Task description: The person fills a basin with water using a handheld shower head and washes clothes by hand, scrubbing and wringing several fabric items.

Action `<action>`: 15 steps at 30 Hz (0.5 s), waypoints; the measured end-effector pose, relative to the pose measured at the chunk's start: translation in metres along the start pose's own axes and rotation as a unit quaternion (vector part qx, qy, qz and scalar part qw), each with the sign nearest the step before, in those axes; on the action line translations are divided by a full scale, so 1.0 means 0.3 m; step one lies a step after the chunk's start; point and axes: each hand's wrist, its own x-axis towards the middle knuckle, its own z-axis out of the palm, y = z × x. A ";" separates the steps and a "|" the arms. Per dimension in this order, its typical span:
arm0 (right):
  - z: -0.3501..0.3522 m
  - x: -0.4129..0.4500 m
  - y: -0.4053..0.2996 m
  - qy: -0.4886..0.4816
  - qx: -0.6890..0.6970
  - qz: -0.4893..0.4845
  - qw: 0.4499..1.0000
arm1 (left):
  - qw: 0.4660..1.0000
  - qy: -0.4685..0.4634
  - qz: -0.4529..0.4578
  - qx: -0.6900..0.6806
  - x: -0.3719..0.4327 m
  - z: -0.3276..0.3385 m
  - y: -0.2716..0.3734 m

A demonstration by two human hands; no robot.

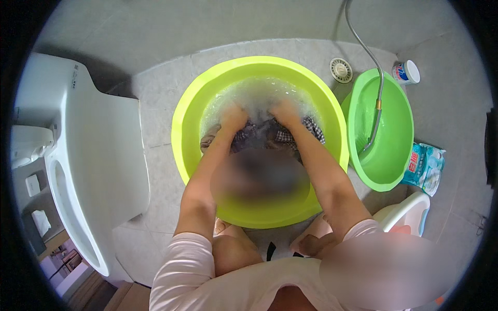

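A large yellow-green plastic basin (179,128) stands on the floor in front of me, holding sudsy water (218,97). In it lies a wet dark-and-white checked cloth (312,128), with a brownish cloth (209,137) at the left. My left hand (234,116) is closed on the checked cloth at the water's surface. To its right, my right hand (287,112) also grips checked cloth, its fingers partly hidden by foam and blur. A blurred patch covers the cloth nearer to me.
Right of the basin, a green tub (400,116) holds the end of a metal shower hose (375,62). Around it are a floor drain (341,70), a white plastic tub (406,72), a teal detergent bag (426,167) and a white basin (408,210). A white ceramic fixture (105,155) stands left.
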 end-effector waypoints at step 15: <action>-0.114 -0.127 -0.093 -0.090 0.322 0.158 0.929 | 0.964 0.175 0.114 -0.166 -0.099 -0.173 0.137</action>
